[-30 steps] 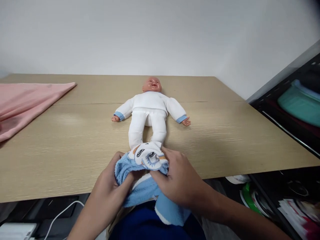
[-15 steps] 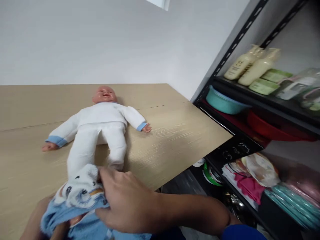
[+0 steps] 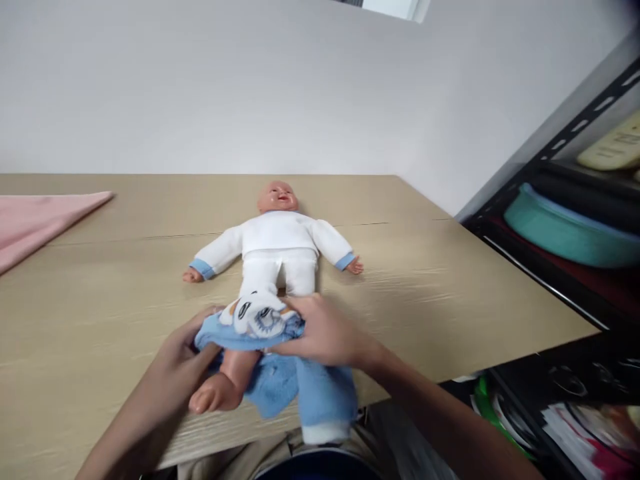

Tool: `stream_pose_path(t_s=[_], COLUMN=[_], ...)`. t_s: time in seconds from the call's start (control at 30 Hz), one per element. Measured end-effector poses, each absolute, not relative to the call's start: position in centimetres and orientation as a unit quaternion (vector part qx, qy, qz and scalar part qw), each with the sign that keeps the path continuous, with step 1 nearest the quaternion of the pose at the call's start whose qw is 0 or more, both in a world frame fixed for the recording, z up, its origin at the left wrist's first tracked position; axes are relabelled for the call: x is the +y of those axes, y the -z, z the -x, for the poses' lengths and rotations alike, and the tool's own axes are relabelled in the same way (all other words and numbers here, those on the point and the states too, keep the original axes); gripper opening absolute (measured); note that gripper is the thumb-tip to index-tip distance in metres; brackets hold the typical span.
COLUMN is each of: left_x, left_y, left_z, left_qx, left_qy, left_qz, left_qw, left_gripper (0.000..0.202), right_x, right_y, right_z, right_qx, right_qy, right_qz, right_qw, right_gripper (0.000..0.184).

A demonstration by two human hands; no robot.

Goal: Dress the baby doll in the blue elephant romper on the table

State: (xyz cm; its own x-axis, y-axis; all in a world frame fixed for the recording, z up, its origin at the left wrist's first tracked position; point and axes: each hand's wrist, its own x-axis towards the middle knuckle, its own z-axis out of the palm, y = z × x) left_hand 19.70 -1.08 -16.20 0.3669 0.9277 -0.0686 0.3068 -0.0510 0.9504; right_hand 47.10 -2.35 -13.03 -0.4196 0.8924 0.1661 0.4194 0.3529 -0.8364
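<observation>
A baby doll (image 3: 278, 235) in a white top with blue cuffs lies on its back, head toward the wall. Blue pants (image 3: 327, 393) with a white animal face on the seat are bunched around its lower legs. My left hand (image 3: 193, 340) grips the bunched cloth on the left, thumb under its edge. On the right side, my right hand (image 3: 325, 333) pinches the same cloth. One bare doll foot (image 3: 217, 392) sticks out below the cloth on the left. The other foot is hidden, and the right pant leg with its white cuff hangs over the table's near edge.
A light wooden table (image 3: 425, 300) carries the doll, with a pink cloth (image 3: 45, 223) at far left. Black shelving (image 3: 555, 157) stands to the right with a teal basin (image 3: 575, 230) on it. A pale wall rises behind the table.
My view has swung left, bringing the pink cloth in. Both hands now hold the pants around the doll's legs, and one bare foot shows below the cloth.
</observation>
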Motion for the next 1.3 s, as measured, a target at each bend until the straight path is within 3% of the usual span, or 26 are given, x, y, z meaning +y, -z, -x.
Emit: stream_pose_path(t_s=[0.1,0.23,0.33,0.4,0.5,0.7,0.83,0.9,1.03,1.17,1.3], left_x=[0.9,2.5,2.6,2.6,2.7,3.4,3.8,4.1,5.3,6.6,7.1], left_y=[14.1,12.5,12.4,12.4,12.4,10.6,7.7,6.4,5.4,6.1,6.5], left_z=[-19.7,-18.8,-18.0,-17.8,-17.8,-18.0,-20.4,-22.2,-24.9,-25.6,-26.1], left_qx=[0.448,0.398,0.368,0.376,0.422,0.429,0.388,0.351,0.309,0.209,0.178], left_qy=[-0.264,-0.198,-0.204,-0.221,-0.225,-0.215,-0.241,-0.192,-0.100,-0.102,-0.105], left_qz=[-0.643,-0.660,-0.663,-0.674,-0.686,-0.732,-0.791,-0.820,-0.844,-0.850,-0.824], left_qw=[0.562,0.605,0.619,0.596,0.548,0.484,0.408,0.410,0.426,0.473,0.528], left_gripper=[0.039,0.037,0.047,0.047,0.044,0.043,0.058,0.065,0.049,0.042,0.044], right_x=[-0.5,0.1,-0.4,-0.7,-1.0,-1.2,-1.0,-1.0,-1.7,-2.3,-2.0], right_y=[11.7,10.0,9.8,10.4,11.9,13.7,12.5,11.6,9.5,8.6,9.3], right_z=[-47.6,-48.5,-49.9,-50.9,-51.9,-50.9,-49.6,-49.5,-50.5,-52.1,-52.5], right_qx=[-0.735,-0.767,-0.774,-0.748,-0.693,-0.530,-0.588,-0.604,-0.647,-0.709,-0.677], right_qy=[-0.459,-0.478,-0.432,-0.419,-0.495,-0.634,-0.634,-0.634,-0.589,-0.479,-0.545], right_qz=[0.421,0.352,0.383,0.430,0.413,0.413,0.358,0.336,0.385,0.470,0.438], right_qw=[0.270,0.241,0.262,0.282,0.322,0.384,0.353,0.346,0.294,0.218,0.228], right_gripper=[0.044,0.063,0.059,0.046,0.044,0.077,0.060,0.056,0.060,0.055,0.062])
